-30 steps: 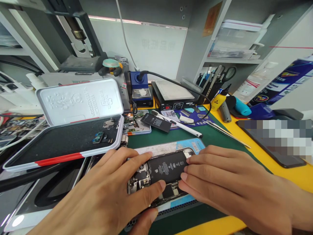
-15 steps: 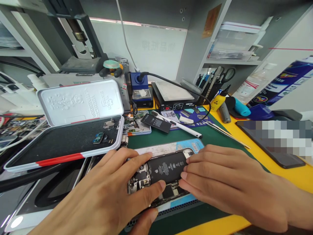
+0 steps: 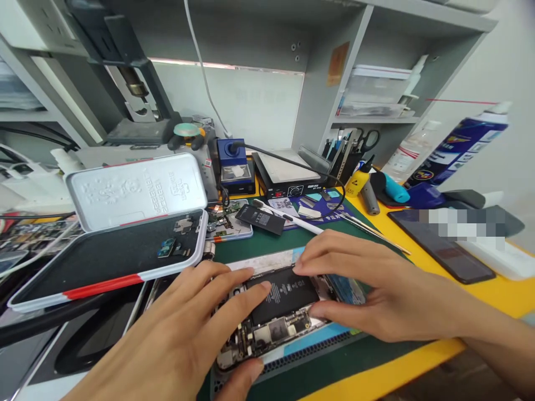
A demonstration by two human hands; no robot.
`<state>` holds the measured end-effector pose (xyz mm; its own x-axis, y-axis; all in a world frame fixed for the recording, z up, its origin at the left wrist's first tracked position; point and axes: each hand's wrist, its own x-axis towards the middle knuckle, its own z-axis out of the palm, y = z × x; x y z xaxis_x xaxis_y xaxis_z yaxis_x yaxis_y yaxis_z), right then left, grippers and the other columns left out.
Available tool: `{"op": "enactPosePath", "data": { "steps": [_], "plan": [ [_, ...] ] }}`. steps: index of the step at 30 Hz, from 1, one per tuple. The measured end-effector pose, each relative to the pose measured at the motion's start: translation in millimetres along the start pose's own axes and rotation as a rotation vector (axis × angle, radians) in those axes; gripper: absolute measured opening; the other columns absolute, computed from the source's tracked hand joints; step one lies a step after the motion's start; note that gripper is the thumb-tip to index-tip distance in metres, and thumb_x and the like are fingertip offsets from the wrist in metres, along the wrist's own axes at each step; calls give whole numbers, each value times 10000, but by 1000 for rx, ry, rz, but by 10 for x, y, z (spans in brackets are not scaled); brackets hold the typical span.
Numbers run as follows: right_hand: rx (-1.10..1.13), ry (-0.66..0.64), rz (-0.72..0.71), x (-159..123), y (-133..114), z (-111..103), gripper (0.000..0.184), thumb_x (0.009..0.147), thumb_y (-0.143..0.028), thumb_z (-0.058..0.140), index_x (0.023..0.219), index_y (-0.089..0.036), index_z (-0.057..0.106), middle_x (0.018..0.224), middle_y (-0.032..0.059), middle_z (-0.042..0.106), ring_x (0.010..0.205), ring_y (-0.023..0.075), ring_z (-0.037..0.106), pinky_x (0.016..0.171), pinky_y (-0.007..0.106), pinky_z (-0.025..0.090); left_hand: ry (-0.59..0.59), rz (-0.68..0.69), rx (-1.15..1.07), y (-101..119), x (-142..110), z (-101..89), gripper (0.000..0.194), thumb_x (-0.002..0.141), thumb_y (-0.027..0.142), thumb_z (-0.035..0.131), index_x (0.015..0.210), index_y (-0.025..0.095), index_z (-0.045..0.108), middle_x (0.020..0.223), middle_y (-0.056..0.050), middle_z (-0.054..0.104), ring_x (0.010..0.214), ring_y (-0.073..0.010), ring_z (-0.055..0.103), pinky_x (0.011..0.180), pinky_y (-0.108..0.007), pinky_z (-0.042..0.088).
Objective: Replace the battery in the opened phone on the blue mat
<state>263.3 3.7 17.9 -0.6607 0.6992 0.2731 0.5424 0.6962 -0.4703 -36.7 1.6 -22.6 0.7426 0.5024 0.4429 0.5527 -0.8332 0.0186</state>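
Observation:
An opened smartphone (image 3: 288, 328) lies on a pale and blue mat, its circuit board and connectors bare. A black battery (image 3: 284, 295) sits inside the frame. My left hand (image 3: 179, 328) spans the phone's left end, thumb at the near edge, fingertips at the far edge and index finger over the battery. At the right end, my right hand (image 3: 368, 284) straddles the battery's end, with the thumb near the close edge and the fingertips at the far edge. A second black battery (image 3: 261, 219) lies loose behind, beside a white-handled brush (image 3: 292, 217).
A hinged tin (image 3: 108, 259) with small parts stands open at left. Behind are a blue soldering station (image 3: 232, 161) and a black heating plate (image 3: 288, 181). A yellow bottle (image 3: 358, 181), tweezers (image 3: 376, 231) and a dark phone (image 3: 443, 245) occupy the right side.
My right hand has opened from fingers held together to thumb and fingers apart across the phone. My left index finger has moved onto the battery. The camera view has shifted slightly.

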Motion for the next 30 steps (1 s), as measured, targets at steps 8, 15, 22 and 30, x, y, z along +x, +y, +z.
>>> {"op": "enactPosePath", "data": {
  "steps": [8,15,22,30],
  "plan": [
    [7,-37,-9,63,45,-5,387,904,-218,749,1275,-205,642,1195,97,714,1124,227,675,958,339,570,-55,-32,83,-16,-107,22,655,899,394,632,1517,255,462,1492,-28,588,1341,-351,547,1024,-550,587],
    [9,18,-126,85,58,28,268,889,-167,745,1151,-132,707,1090,115,769,1055,228,710,945,339,576,-82,-44,31,9,-57,-69,618,902,354,639,1491,267,473,1459,-23,613,1324,-308,584,1053,-501,591],
    [-2,104,-253,95,59,60,171,888,-133,724,1055,-95,717,1004,146,790,1018,240,745,938,340,605,-54,-38,13,3,-38,-39,597,887,301,649,1463,249,502,1441,-19,626,1326,-299,567,1076,-488,570],
    [29,114,-227,99,60,65,143,909,-129,690,1047,-113,724,973,134,800,1006,231,754,933,323,613,-32,-23,58,-11,-48,-21,597,888,365,640,1464,276,507,1461,30,610,1325,-304,548,1047,-501,579]
  ]
}}
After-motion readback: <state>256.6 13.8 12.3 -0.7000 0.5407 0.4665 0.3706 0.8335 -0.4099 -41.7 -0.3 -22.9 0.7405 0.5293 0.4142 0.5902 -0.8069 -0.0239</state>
